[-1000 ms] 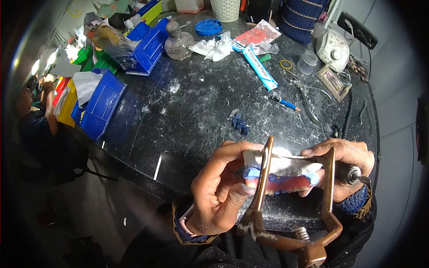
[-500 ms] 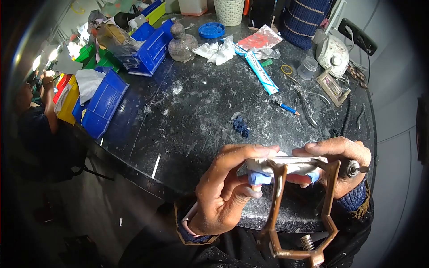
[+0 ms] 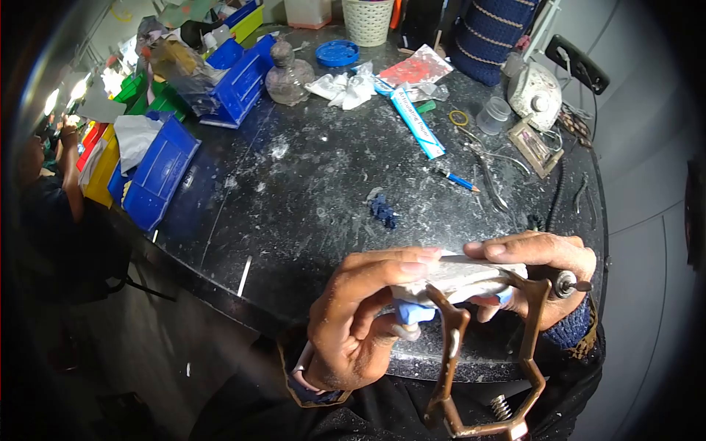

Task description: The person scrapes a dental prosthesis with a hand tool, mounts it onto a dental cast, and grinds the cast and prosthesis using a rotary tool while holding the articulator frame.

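A white plaster dental cast (image 3: 474, 281) is mounted in a brass-coloured articulator (image 3: 450, 356), held in the air over the front edge of the bench. My left hand (image 3: 353, 312) is closed on its left side, fingers on top and thumb below. Between the jaws at that side sticks out blue articulating paper (image 3: 414, 312); a second blue piece (image 3: 504, 295) shows at the right. My right hand (image 3: 548, 253) grips the right side of the cast, and a rotary handpiece (image 3: 565, 284) with a small tip pokes out from the same hand. The teeth are mostly hidden.
On the dusty black bench (image 3: 294, 191) lie crumpled dark blue paper (image 3: 382, 212), a blue pencil (image 3: 462, 181), an Articulating Paper packet (image 3: 419, 121) and pliers (image 3: 491, 180). Blue bins (image 3: 162, 173) stand left, a glass burner (image 3: 288, 77) behind. A person (image 3: 51, 176) sits at far left.
The articulator has tilted, its right side dropping a little, and more of the plaster's upper face shows. Both hands keep their grip. The whole view has shifted slightly.
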Tool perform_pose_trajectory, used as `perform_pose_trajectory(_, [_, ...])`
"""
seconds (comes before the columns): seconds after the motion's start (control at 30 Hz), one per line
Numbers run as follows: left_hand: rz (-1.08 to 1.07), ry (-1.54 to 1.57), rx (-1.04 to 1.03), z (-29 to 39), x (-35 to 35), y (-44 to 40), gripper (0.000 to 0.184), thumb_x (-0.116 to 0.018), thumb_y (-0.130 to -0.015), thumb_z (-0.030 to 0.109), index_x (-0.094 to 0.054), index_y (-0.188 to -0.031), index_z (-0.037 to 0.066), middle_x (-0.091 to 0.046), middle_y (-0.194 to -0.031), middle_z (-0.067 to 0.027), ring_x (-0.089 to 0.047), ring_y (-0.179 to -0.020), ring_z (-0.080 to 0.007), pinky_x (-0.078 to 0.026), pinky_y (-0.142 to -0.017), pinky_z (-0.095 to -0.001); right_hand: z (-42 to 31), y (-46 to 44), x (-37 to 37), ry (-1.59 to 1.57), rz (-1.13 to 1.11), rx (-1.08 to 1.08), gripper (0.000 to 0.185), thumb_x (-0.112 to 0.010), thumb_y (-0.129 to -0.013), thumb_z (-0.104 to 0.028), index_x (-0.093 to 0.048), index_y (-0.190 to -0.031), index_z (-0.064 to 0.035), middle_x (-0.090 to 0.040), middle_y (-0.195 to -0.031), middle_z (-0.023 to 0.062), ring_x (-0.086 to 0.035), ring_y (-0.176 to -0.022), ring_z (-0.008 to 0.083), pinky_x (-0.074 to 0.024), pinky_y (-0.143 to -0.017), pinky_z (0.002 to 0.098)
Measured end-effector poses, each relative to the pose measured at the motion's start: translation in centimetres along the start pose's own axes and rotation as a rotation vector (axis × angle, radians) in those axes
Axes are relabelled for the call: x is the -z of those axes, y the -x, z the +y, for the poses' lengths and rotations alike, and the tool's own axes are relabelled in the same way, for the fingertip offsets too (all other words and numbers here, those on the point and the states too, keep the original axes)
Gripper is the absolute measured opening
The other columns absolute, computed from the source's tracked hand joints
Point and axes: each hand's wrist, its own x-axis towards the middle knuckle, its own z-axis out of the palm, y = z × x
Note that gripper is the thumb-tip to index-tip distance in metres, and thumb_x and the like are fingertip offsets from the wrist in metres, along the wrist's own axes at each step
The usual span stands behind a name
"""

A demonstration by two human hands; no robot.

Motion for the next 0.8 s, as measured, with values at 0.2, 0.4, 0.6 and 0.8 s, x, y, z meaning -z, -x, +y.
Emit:
perform_pose_trajectory(0.2, [0.195,0.182,0.279,0.9,-0.8,0.8,0.044,-0.059,-0.087,0.015,-0.039,-0.117,-0.009,-0.047,-0.11,-0.0179,-0.054,-0.102,-0.022,-0.046,-0.085,-0.0307,0.7,0.6,0.3,0.178,0.037,0.039,0.048,-0.083,-0.063,-0.008,-0.064,-0.106,0.0015,-0.068,-0.084,0.0124,-0.058,-0.057,0.0067,-0.041,-0.045,0.019])
perform_pose_trajectory(0.4, [0.227,0.171,0.444,1.0,-0.6,1.2,0.047,-0.067,-0.08,0.01,-0.042,-0.116,-0.005,-0.051,-0.109,-0.0141,-0.053,-0.1,-0.0187,-0.042,-0.089,-0.0326,0.0,0.9,0.0,0.21,0.072,0.013,0.048,-0.083,-0.063,-0.012,-0.065,-0.106,-0.001,-0.066,-0.074,0.0069,-0.047,-0.042,0.0012,-0.032,-0.037,0.0176])
perform_pose_trajectory(0.6, [0.209,0.145,0.405,0.7,-0.7,1.1,0.058,-0.068,-0.081,0.03,-0.04,-0.118,-0.005,-0.05,-0.11,-0.0144,-0.052,-0.101,-0.0185,-0.04,-0.09,-0.0322,0.1,0.9,-0.5,0.298,0.136,0.127,0.041,-0.082,-0.063,-0.012,-0.066,-0.099,0.0006,-0.064,-0.071,0.0067,-0.045,-0.039,0.0035,-0.031,-0.036,0.0188])
perform_pose_trajectory(0.8, [0.175,-0.027,0.432,0.9,-0.9,0.7,0.059,-0.058,-0.086,0.043,-0.041,-0.114,-0.006,-0.053,-0.104,-0.012,-0.054,-0.09,-0.0135,-0.045,-0.081,-0.0284,-0.6,1.1,-0.9,0.344,0.155,0.179,0.037,-0.08,-0.063,-0.01,-0.066,-0.095,0.0021,-0.063,-0.069,0.0082,-0.052,-0.043,0.0087,-0.037,-0.038,0.0209])
